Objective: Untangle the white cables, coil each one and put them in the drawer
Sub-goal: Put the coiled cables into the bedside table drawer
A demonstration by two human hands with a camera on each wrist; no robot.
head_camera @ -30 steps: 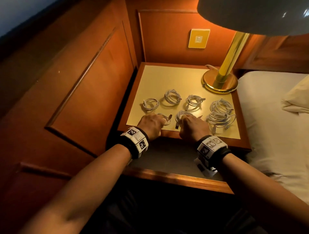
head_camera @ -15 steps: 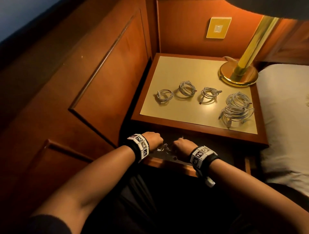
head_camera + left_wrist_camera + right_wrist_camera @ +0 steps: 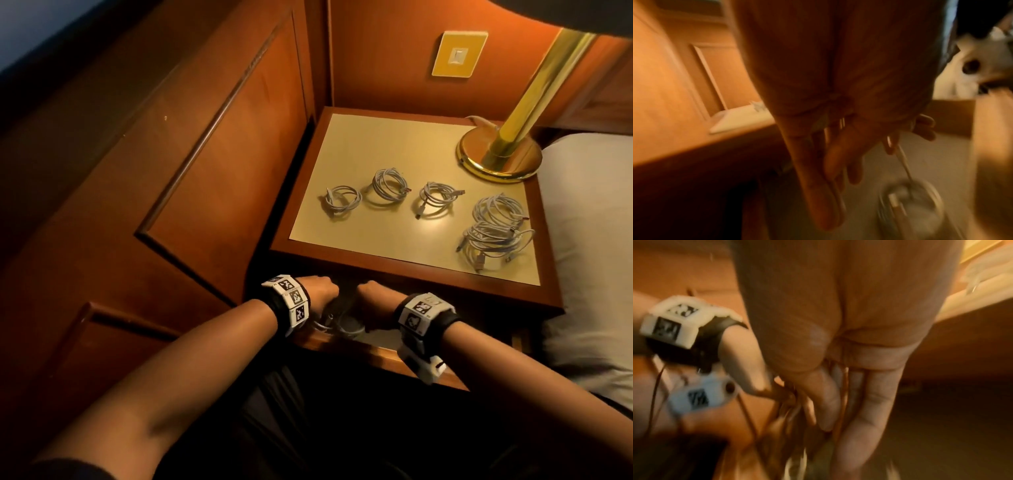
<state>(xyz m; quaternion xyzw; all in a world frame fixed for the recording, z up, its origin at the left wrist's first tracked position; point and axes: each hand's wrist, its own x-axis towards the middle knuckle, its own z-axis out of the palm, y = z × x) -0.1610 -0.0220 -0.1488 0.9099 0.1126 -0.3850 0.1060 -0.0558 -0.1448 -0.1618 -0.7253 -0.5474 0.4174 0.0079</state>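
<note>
In the head view my left hand (image 3: 320, 291) and right hand (image 3: 371, 296) reach under the nightstand's (image 3: 404, 270) front edge, which hides my fingers. Of the drawer (image 3: 376, 346) I see only the front rail and a strip of floor. Both wrist views are smeared. The cable coil (image 3: 910, 204) below my left hand is a pale blur. The lamp (image 3: 503, 150) is cut off at the top.

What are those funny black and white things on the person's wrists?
Each bare forearm wears a black strap carrying chunky white blocks printed with black-and-white square codes, one on the left wrist band and one on the right wrist band. A small white camera box hangs under the right one. A dark sleeve edge shows near the left elbow.
</note>
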